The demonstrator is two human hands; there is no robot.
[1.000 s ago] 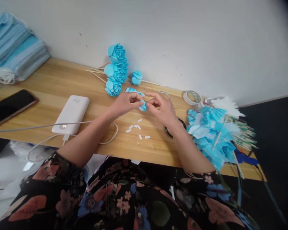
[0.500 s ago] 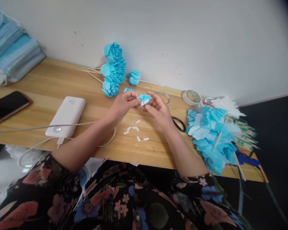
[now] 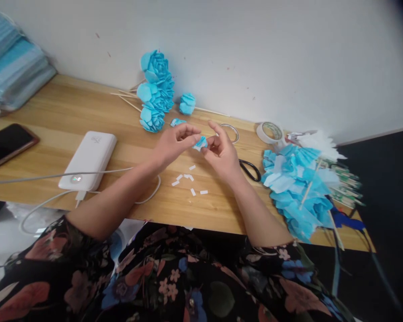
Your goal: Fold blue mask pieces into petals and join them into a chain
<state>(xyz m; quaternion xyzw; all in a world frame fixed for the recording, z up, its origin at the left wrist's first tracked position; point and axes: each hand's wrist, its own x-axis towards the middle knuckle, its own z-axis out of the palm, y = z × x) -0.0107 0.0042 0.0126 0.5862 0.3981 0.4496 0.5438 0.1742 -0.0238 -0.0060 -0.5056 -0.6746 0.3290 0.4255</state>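
A small folded piece of blue and white paper (image 3: 200, 143) is pinched between my two hands above the table. My left hand (image 3: 177, 142) grips its left side with thumb and fingers. From the right, my right hand (image 3: 223, 154) holds its lower edge between thumb and curled fingers, the index finger raised. Below lie several small white strips (image 3: 192, 192) on the wood. Just behind my left hand rests another blue piece (image 3: 177, 122). Beyond it are a single blue paper flower (image 3: 187, 103) on a stick and a stack of blue paper flowers (image 3: 154, 94).
On the wooden table (image 3: 174, 210), a white power bank (image 3: 89, 156) with a cable and a phone (image 3: 8, 145) lie left. Packs of blue masks (image 3: 18, 67) stand far left. Tape rolls (image 3: 269, 133), black scissor handles (image 3: 250, 171) and crumpled blue paper (image 3: 295, 192) are right.
The blue and white paper has become more compact between my fingers. My right index finger has lifted away from it. The whole view has shifted slightly.
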